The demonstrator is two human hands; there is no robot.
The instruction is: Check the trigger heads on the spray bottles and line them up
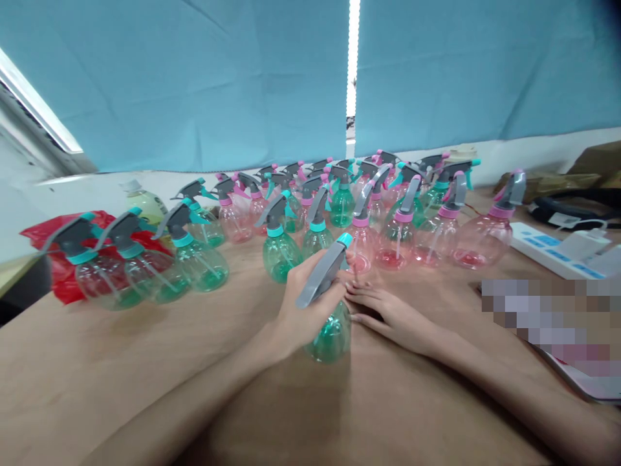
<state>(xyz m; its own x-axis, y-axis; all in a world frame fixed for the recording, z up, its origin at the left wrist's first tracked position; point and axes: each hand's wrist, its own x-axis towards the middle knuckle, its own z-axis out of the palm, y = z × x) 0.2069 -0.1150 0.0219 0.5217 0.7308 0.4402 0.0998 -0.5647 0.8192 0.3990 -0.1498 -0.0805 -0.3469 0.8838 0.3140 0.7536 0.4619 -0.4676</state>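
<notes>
My left hand [310, 294] is wrapped round the neck of a green spray bottle [330, 340] with a grey and teal trigger head. The bottle stands upright on the wooden table, its neck hidden by my fingers. To its right, my right hand [383, 309] lies low over the table with the fingers stretched out. Its fingertips come close to the bottle; whether they touch it I cannot tell. Just beyond my hands stand a green spray bottle [281, 255] and a pink spray bottle [358, 249], each with a little clear space inside above a coloured base.
Several more green and pink spray bottles [391, 249] fill the back of the table [160, 362]. Three green ones stand at left by a red plastic bag [65, 285]. At right are a white power strip [548, 249], a black coiled band [572, 208] and a blurred-out flat device [582, 382].
</notes>
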